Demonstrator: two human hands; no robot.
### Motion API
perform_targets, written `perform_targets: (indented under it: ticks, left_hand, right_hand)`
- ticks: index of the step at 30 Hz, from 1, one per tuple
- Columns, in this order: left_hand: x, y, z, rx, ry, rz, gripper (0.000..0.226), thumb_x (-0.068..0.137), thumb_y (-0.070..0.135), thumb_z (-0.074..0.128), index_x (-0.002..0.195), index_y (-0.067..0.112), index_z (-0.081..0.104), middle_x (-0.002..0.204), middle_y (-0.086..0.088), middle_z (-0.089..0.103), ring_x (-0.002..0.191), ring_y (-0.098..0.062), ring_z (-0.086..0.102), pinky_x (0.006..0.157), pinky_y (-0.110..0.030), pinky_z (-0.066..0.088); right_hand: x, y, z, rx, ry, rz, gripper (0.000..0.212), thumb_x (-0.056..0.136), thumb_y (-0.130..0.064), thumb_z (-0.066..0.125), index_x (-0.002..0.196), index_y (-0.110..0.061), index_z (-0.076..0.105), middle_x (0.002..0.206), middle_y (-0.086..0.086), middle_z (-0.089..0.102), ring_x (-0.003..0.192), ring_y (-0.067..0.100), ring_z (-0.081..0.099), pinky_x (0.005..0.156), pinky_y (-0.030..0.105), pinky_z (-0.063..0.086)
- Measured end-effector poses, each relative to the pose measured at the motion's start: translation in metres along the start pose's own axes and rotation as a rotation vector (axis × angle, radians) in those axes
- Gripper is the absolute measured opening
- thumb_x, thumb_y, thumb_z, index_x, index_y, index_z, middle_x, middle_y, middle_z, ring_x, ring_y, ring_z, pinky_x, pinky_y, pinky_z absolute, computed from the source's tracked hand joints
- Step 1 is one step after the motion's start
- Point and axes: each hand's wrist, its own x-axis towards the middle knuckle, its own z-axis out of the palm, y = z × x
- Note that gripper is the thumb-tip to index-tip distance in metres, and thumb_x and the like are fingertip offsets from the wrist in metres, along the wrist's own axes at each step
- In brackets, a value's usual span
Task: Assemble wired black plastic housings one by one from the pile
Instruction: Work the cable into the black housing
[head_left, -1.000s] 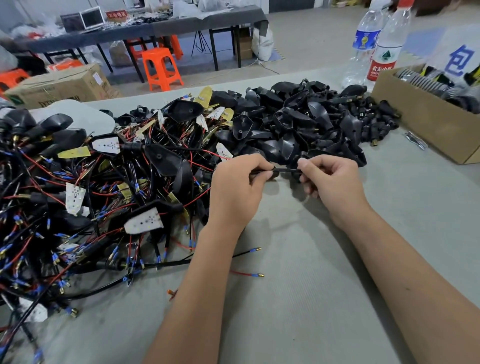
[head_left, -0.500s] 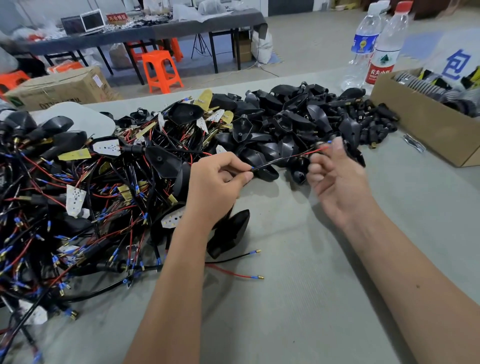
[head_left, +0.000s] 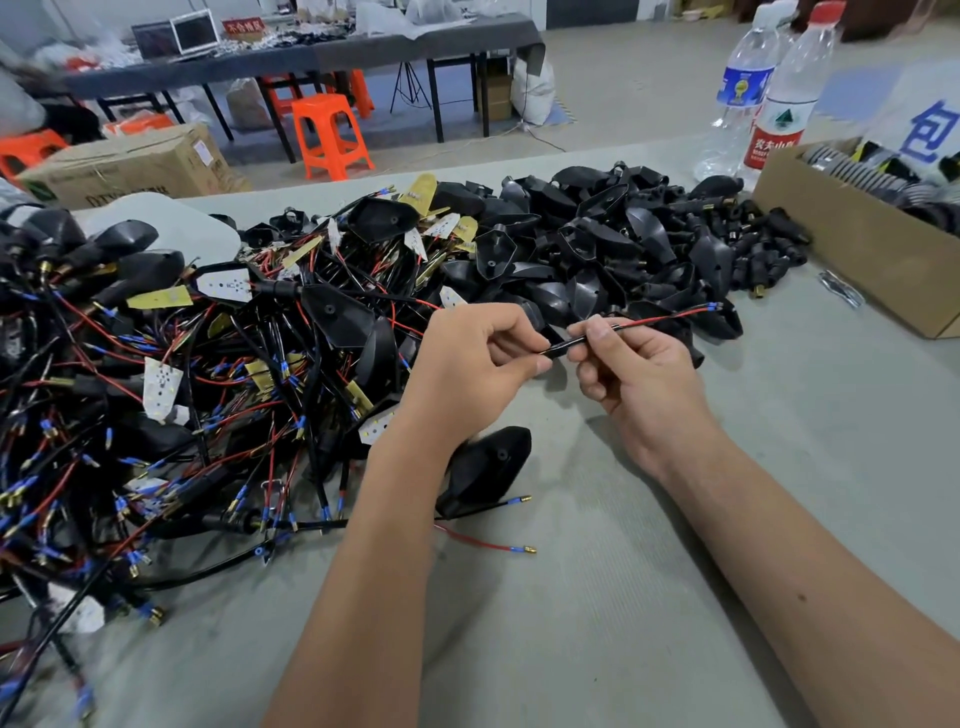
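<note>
On the grey worktop (head_left: 675, 597), two heaps are lying: wired housings (head_left: 171, 395) and bare black shells (head_left: 613, 249). One black housing (head_left: 485, 467) is resting beneath my left wrist. My left hand (head_left: 467, 369) and right hand (head_left: 644, 379) are both pinching one black-sleeved wire pair (head_left: 628, 328).

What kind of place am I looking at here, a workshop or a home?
Most likely a small assembly workshop or factory floor. The table holds a bulk pile of black housings beside a heap of wired units, a cardboard box holds more parts, and another work table stands behind.
</note>
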Motion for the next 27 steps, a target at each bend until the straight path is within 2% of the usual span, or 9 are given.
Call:
perform_targets:
  ticks: [5,11,15,20,23,27]
  left_hand:
    - [-0.001,-0.004,-0.004,0.004,-0.005,-0.004,0.012,0.078,0.0,0.086,0.081,0.005,0.076,0.076,-0.005,0.074,0.071,-0.022,0.07,0.068,-0.029,0.059]
    - [-0.003,-0.005,-0.009,-0.049,-0.033,-0.067,0.013,0.079,-0.002,0.084,0.082,0.005,0.074,0.072,-0.011,0.072,0.065,-0.034,0.069,0.064,-0.036,0.059]
    - [-0.002,-0.005,-0.013,0.016,-0.083,-0.067,0.015,0.077,0.003,0.087,0.082,0.01,0.075,0.071,-0.001,0.072,0.067,-0.023,0.072,0.064,-0.029,0.059]
    - [-0.004,-0.009,-0.027,0.152,-0.142,-0.125,0.019,0.075,0.016,0.092,0.082,0.019,0.075,0.069,0.005,0.073,0.066,-0.014,0.071,0.072,-0.036,0.063]
    - [-0.008,-0.009,-0.031,0.112,-0.165,-0.19,0.021,0.072,0.02,0.094,0.083,0.021,0.076,0.072,0.005,0.074,0.069,-0.012,0.072,0.071,-0.028,0.061]
    - [-0.01,-0.01,-0.038,0.061,-0.211,-0.24,0.027,0.068,0.022,0.097,0.089,0.021,0.079,0.08,0.004,0.076,0.078,-0.008,0.071,0.069,-0.016,0.054]
  right_hand:
    - [0.001,-0.002,-0.003,0.076,0.042,0.024,0.039,0.107,-0.033,0.054,0.091,-0.007,0.078,0.072,0.006,0.067,0.055,0.011,0.053,0.048,0.018,0.04]
    - [0.003,-0.002,-0.006,0.047,0.064,-0.001,0.039,0.106,-0.035,0.054,0.092,-0.008,0.079,0.069,0.002,0.061,0.052,0.011,0.048,0.045,0.019,0.035]
    - [0.002,-0.004,-0.006,0.075,0.108,0.012,0.039,0.106,-0.036,0.054,0.094,-0.008,0.078,0.07,0.002,0.061,0.053,0.01,0.049,0.045,0.019,0.036]
    - [0.005,-0.011,-0.012,0.184,0.199,0.03,0.037,0.109,-0.031,0.05,0.096,-0.004,0.073,0.066,-0.001,0.061,0.051,0.007,0.049,0.045,0.017,0.036]
    - [0.007,-0.013,-0.015,0.208,0.239,0.027,0.034,0.109,-0.029,0.05,0.098,-0.004,0.07,0.066,-0.001,0.06,0.051,0.007,0.049,0.045,0.017,0.036]
    - [0.009,-0.013,-0.017,0.2,0.264,0.011,0.026,0.108,-0.026,0.053,0.091,-0.009,0.065,0.066,0.001,0.06,0.05,0.008,0.05,0.044,0.017,0.037]
